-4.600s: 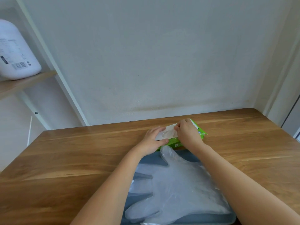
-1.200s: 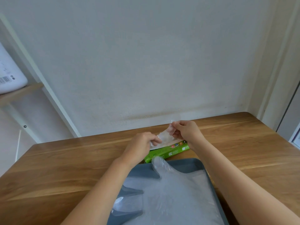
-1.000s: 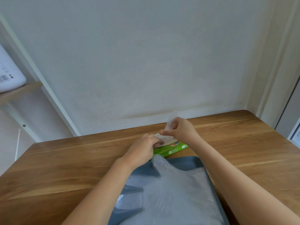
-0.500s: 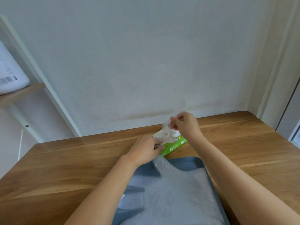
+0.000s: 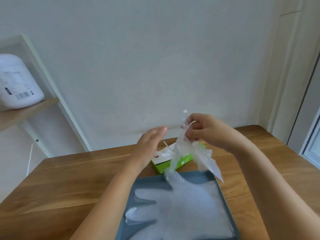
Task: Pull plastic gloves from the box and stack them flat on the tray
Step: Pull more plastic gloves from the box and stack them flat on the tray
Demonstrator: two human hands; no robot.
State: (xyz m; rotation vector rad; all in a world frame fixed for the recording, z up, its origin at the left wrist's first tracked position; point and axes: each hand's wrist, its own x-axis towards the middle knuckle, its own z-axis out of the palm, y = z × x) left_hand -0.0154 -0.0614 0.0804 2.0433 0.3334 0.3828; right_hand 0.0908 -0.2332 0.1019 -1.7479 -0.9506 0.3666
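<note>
A wooden table [image 5: 69, 179] stands against a plain white wall [image 5: 155, 58], and to the far left a white jug [image 5: 17, 84] sits on a shelf [image 5: 26, 111]. Above the table's far side, the right hand [image 5: 202, 130] pinches the top of a crumpled clear plastic glove [image 5: 203, 157] between thumb and curled fingers. The glove hangs straight down from that pinch, its lower tips over the far right corner of the grey-blue tray [image 5: 149, 183]. Just left of the pinch and slightly lower, the left hand [image 5: 150, 146] is raised with straight fingers, holding nothing and motion-blurred. Directly beneath the pinch lies the green box [image 5: 161, 168], with more clear plastic bunched at its top opening. Nearer the person, the tray holds the stacked gloves [image 5: 187, 205], lying flat with fingers pointing left. How many are in the stack cannot be told, and the tray's near edge is cut off by the frame.
</note>
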